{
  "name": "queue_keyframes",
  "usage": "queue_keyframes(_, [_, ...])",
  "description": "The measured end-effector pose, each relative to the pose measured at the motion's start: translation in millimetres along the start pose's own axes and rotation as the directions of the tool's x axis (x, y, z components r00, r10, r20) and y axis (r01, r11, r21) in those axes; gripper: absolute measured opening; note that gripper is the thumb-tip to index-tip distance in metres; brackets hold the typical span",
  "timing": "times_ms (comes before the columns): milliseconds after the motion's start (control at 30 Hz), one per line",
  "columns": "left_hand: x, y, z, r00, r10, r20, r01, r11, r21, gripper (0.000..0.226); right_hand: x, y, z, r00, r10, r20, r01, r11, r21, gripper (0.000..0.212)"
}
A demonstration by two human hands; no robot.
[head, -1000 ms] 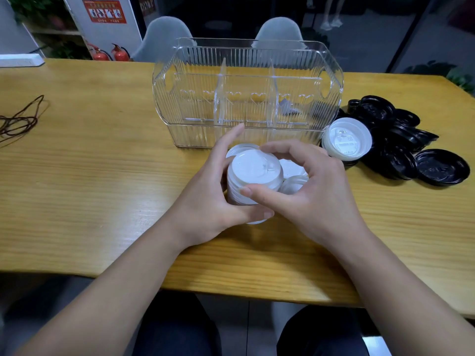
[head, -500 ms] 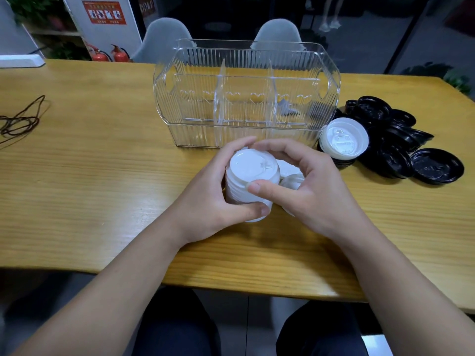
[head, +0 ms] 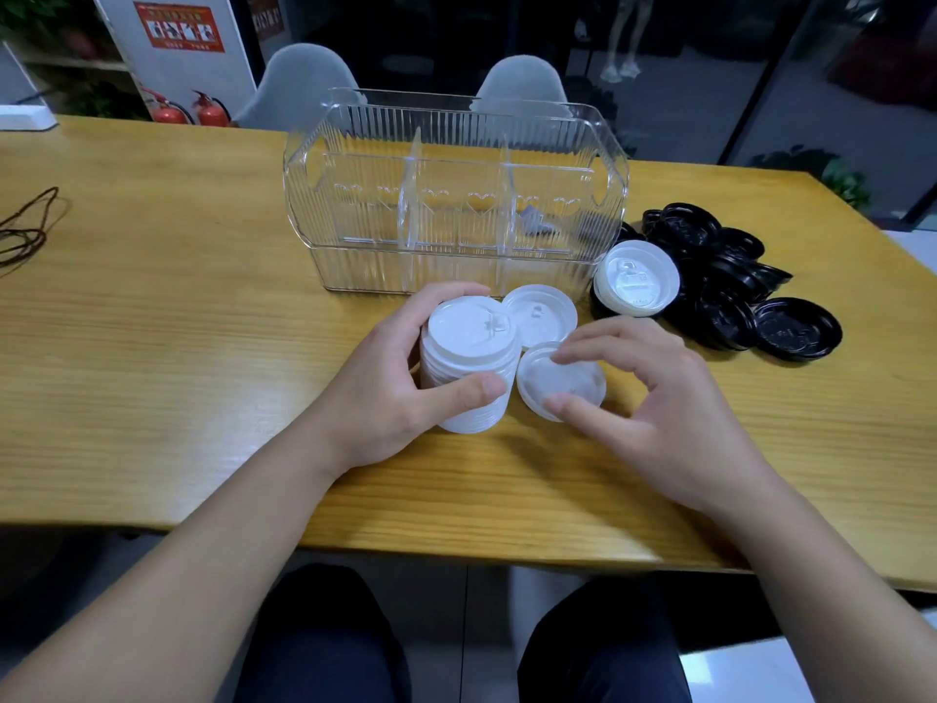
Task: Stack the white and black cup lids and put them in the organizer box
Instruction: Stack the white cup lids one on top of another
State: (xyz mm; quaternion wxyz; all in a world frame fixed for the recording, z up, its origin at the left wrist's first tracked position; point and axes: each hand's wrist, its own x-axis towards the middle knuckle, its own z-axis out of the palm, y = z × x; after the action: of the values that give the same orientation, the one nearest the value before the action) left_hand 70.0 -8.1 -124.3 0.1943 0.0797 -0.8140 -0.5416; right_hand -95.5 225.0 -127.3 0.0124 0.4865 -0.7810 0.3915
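Note:
My left hand (head: 390,393) grips a tall stack of white lids (head: 469,362) standing on the table, thumb in front and fingers behind. Just right of the stack, my right hand (head: 659,398) pinches a single white lid (head: 560,380) between thumb and fingers. Another white lid (head: 540,314) lies flat behind it. A further white lid (head: 636,279) rests on the edge of a pile of black lids (head: 720,281) at the right. The clear ribbed organizer box (head: 456,256) with two dividers stands behind the hands.
The wooden table's front edge (head: 456,537) runs just below my wrists. A coiled brown cord (head: 25,230) lies at the far left. Two grey chairs (head: 299,88) stand behind the table, with fire extinguishers (head: 208,111) at the back left.
My right hand has come off the top of the stack and moved right onto the loose white lid beside it. My left hand keeps its hold on the stack.

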Motion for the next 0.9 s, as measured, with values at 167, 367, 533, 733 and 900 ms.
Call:
queue_keyframes(167, [0.4, -1.2, 0.9, 1.0, 0.004, -0.002, -0.004, 1.0, 0.0, 0.076, -14.2, 12.9, 6.8, 0.995, -0.098, 0.001, 0.097, 0.983, -0.157, 0.034])
queue_keyframes(367, [0.1, -1.5, 1.4, 1.0, 0.007, 0.004, -0.007, 1.0, -0.003, 0.075, -12.7, 15.8, 10.0, 0.983, -0.182, -0.013, 0.175, 0.959, -0.221, 0.005])
queue_keyframes(533, [0.5, -2.9, 1.1, 1.0, 0.014, 0.009, -0.014, 1.0, -0.011, 0.075, -10.3, 16.2, 12.6, 0.984, -0.178, -0.011, 0.17, 0.955, -0.243, 0.008])
queue_keyframes(733, [1.0, -4.2, 0.6, 1.0, 0.016, 0.012, -0.016, 1.0, -0.01, 0.076, -8.0, 15.6, 13.1, 0.99, -0.127, -0.069, 0.11, 0.972, -0.207, 0.023])
queue_keyframes(900, [0.7, -5.2, 0.2, 1.0, 0.013, 0.012, -0.013, 1.0, -0.014, 0.077, -7.2, 8.0, 0.6, 0.993, -0.045, -0.112, 0.042, 0.999, -0.03, 0.015])
